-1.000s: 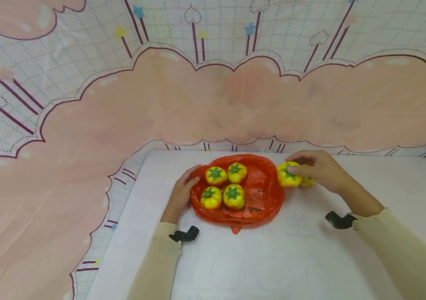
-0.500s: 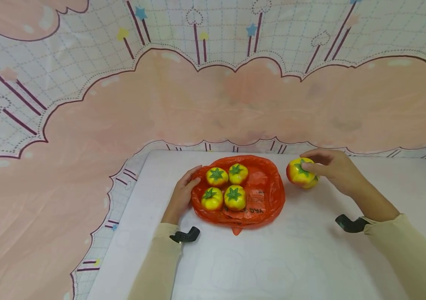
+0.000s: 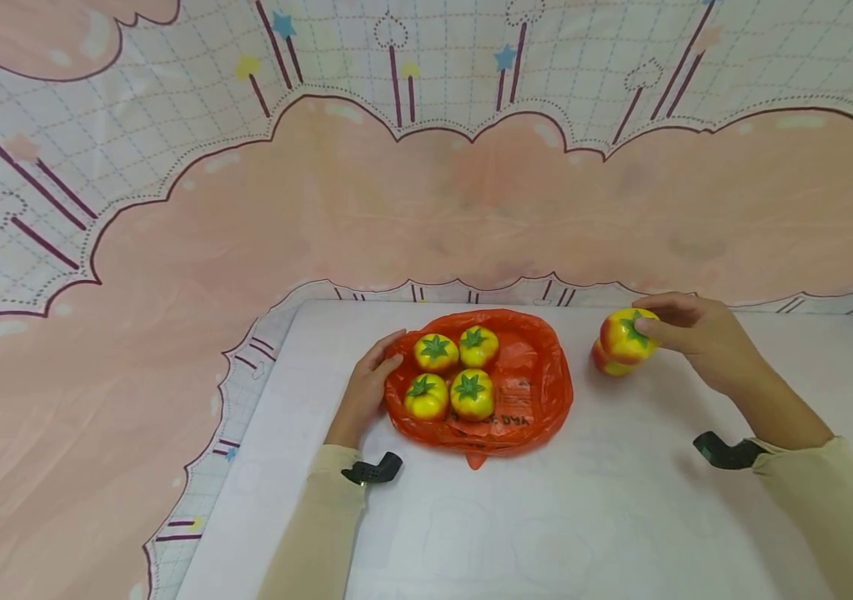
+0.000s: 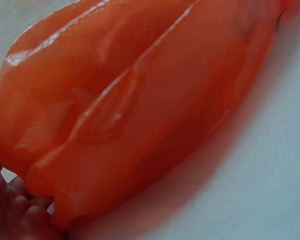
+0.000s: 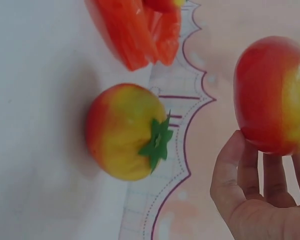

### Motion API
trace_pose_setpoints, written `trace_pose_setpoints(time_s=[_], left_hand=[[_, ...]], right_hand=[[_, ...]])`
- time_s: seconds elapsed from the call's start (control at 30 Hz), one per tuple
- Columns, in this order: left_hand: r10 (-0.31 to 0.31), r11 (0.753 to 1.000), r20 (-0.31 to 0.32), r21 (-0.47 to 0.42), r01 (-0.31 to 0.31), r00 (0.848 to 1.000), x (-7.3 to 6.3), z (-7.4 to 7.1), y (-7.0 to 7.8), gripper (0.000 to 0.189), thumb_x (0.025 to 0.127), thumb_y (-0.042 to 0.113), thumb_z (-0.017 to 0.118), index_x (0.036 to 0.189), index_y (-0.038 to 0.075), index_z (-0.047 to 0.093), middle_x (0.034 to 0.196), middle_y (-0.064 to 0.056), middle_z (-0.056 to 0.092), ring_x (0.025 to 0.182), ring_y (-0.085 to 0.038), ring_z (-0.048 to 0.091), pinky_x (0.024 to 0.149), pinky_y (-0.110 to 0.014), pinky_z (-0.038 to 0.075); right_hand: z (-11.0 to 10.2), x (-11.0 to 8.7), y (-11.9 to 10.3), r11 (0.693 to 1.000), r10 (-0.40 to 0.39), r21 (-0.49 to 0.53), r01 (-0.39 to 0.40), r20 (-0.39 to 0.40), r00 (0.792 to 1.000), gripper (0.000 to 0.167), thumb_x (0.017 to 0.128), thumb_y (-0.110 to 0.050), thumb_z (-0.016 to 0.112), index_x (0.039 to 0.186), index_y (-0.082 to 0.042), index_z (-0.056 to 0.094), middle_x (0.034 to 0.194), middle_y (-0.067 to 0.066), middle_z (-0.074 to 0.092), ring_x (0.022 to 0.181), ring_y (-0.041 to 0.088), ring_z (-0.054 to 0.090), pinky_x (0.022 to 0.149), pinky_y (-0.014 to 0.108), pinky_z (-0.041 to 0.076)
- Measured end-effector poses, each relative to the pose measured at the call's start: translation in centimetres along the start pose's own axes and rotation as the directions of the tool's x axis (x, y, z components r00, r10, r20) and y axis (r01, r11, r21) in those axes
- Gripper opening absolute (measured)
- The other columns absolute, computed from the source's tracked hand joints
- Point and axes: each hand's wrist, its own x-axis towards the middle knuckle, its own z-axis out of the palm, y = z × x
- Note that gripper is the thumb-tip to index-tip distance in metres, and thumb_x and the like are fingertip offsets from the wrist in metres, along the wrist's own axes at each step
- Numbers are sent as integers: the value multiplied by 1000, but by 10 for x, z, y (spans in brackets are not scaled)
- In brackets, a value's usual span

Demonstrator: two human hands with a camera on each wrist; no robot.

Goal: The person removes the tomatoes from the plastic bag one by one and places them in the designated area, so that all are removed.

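My left hand [image 3: 362, 387] grips the left rim of an opened red plastic bag [image 3: 557, 387], thumb on the inner side. Inside the bag's left half sit several yellow-red toy tomatoes [image 3: 436, 353] with green star-shaped tops. In the left wrist view, the curled fingers [image 4: 20, 210] are at the bag's lower edge. My right hand [image 3: 715, 342] pinches another toy tomato [image 3: 626, 335] between thumb and fingers, to the right of the bag. A second loose tomato [image 5: 127, 132] rests on the table, partly hidden behind the held one in the head view.
The white table [image 3: 486, 533] carries the bag and the loose tomato. Behind its far edge hangs a pink and white patterned cloth [image 3: 426, 208]. A black wrist camera [image 3: 726, 452] sticks out from the right sleeve, and another [image 3: 373, 468] from the left.
My right hand has moved right with its tomato, from beside the bag's right rim to past the loose tomato. The left hand stays on the rim.
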Motion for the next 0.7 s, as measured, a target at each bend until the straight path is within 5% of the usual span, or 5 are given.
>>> trace_pose_setpoints(time_s=[0.23, 0.7], left_hand=[[9, 1000, 5, -6, -9, 1000, 0, 0, 0, 45, 105, 26, 53, 149, 28, 52, 157, 8, 47, 149, -19, 40, 120, -43, 39], [2, 1000, -6, 20, -2, 1000, -2, 1, 2, 43, 105, 27, 53, 147, 33, 53, 157, 8, 46, 149, -20, 39, 120, -44, 39]], right_hand=[[-6, -2, 10, 995, -36, 97, 40, -42, 998, 41, 98, -25, 69, 133, -5, 64, 112, -26, 66, 101, -6, 63, 81, 11, 56], [-17, -4, 31, 992, 87, 93, -82, -51, 995, 55, 98, -41, 65, 144, -11, 56, 116, -26, 57, 102, -9, 58, 80, 8, 55]])
